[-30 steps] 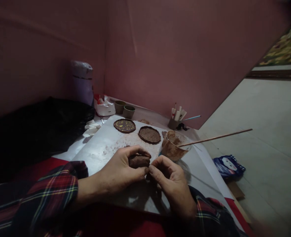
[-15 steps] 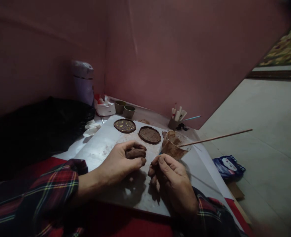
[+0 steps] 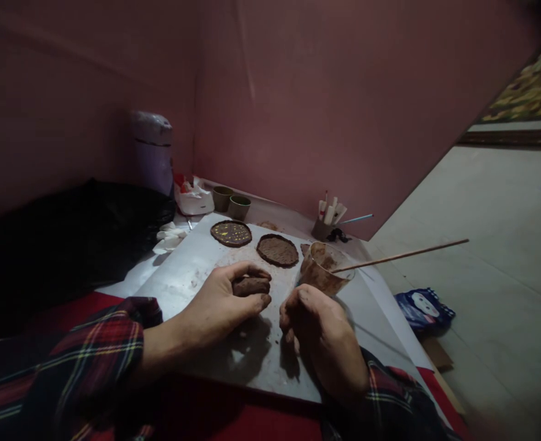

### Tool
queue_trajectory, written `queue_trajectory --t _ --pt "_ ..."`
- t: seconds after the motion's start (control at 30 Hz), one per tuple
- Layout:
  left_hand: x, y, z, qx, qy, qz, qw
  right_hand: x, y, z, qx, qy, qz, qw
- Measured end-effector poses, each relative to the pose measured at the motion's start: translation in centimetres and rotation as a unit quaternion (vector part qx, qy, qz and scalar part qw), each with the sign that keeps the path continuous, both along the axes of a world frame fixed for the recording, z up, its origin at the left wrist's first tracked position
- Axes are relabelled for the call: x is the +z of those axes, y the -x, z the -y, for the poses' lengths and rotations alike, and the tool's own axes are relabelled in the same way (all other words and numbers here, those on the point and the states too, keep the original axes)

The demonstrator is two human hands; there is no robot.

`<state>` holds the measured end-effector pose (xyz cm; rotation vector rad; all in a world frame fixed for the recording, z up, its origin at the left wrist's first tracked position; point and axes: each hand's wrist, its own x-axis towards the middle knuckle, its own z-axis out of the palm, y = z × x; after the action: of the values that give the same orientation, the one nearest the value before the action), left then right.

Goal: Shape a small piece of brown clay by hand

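Observation:
My left hand (image 3: 220, 294) is closed around a lump of dark brown clay (image 3: 251, 286), held between thumb and fingers above the white board (image 3: 179, 269). Brown smears cover its fingertips. A short gap to the right, my right hand (image 3: 323, 337) is curled inward with its fingers bent together; whatever they may hold is hidden. Just behind this hand stands a clear cup (image 3: 328, 285) coated in brown, with a long thin stick (image 3: 403, 253) leaning out of it. Two flat clay discs lie farther back, a plain one (image 3: 278, 250) and one with yellow dots (image 3: 231, 233).
Two small cups (image 3: 240, 207) stand behind the board. A holder (image 3: 322, 229) with several white tools is at the back right. To the left are a black plastic bag (image 3: 82, 245), crumpled white tissue (image 3: 170, 237) and a lilac container (image 3: 154, 162). A blue packet (image 3: 424, 311) lies right of the table.
My right hand has turned slightly and its fingers have curled further in, moving a little away from the left hand. The left hand keeps its hold on the clay.

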<state>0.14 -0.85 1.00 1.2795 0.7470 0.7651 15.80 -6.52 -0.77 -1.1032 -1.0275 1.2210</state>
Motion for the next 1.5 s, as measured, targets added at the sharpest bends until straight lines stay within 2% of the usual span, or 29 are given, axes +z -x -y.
queue_trajectory --t 0.17,0.3,0.53,0.73,0.87,0.97,1.03,1.17,1.3,1.37,1.43,1.47,1.5 --pt "0.0 0.0 0.0 0.003 0.008 -0.006 1.0 -0.2 -0.1 -0.1 -0.031 -0.022 0.053 0.998" --pt "-0.1 -0.1 -0.2 0.002 0.0 -0.001 1.0 -0.2 0.1 0.0 -0.048 0.003 0.076 0.996" --pt "-0.1 0.0 0.0 0.006 0.0 0.008 1.0 -0.3 0.4 0.3 -0.024 0.01 0.039 0.999" --pt "0.0 0.1 0.0 0.0 0.005 0.018 1.0 -0.3 0.2 0.4 -0.058 -0.028 0.148 0.987" --pt "0.0 0.2 0.2 -0.024 -0.085 -0.003 0.996 -0.6 -0.1 0.3 -0.11 -0.042 0.139 0.983" --pt "0.0 0.3 0.6 -0.084 -0.119 0.004 0.989 -1.0 -0.5 0.1 -0.168 -0.099 0.136 0.971" --pt "0.2 0.4 0.9 -0.108 -0.141 -0.027 0.984 -1.2 -0.6 0.0 -0.194 -0.125 0.14 0.963" --pt "0.7 0.5 1.1 -0.106 -0.236 -0.126 0.958 -1.2 -0.6 0.0 -0.2 -0.121 0.137 0.963" --pt "0.1 0.3 0.8 -0.091 -0.293 -0.096 0.947 -1.0 -0.4 0.2 -0.203 -0.124 0.145 0.96" --pt "-0.6 0.0 0.6 -0.101 -0.357 -0.098 0.923 -0.9 -0.3 0.2 -0.213 -0.128 0.152 0.957" --pt "-1.2 -0.2 0.6 -0.142 -0.432 -0.128 0.881 -0.8 -0.3 0.3 -0.22 -0.133 0.165 0.952" --pt "-1.4 -0.2 0.7 -0.154 -0.458 -0.146 0.863 -0.8 -0.3 0.3 -0.22 -0.134 0.173 0.951" --pt "-1.4 -0.3 0.8 -0.152 -0.468 -0.156 0.856 -0.8 -0.3 0.3 -0.217 -0.134 0.181 0.95"
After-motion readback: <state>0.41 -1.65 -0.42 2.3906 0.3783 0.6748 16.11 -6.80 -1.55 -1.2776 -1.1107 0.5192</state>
